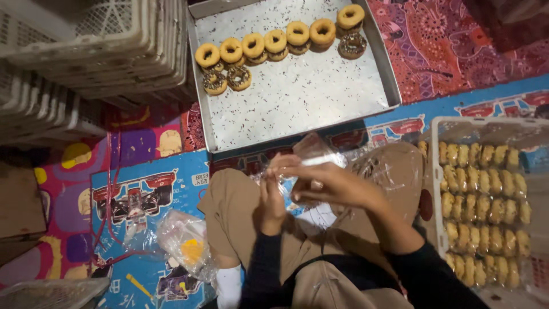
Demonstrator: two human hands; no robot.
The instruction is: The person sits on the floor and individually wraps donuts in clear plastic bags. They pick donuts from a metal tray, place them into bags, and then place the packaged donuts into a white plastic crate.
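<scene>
Both my hands work a clear plastic bag [309, 154] above my lap. My left hand [271, 197] pinches its lower edge. My right hand [323, 182] grips the upper part, fingers closed on the film. A metal tray [297, 97] lies in front of my knees. Along its far side runs a row of several plain ring doughnuts [275, 41], with three sprinkled doughnuts [353, 46] beside them. Dark sprinkles are scattered over the tray. Whether the bag holds anything I cannot tell.
A white crate [440, 131] at my right is packed with rows of wrapped doughnuts [483, 206]. Stacked white crates [97, 46] stand at the far left. A bundle of clear plastic bags [186, 240] lies by my left knee on a colourful patterned mat [143, 189].
</scene>
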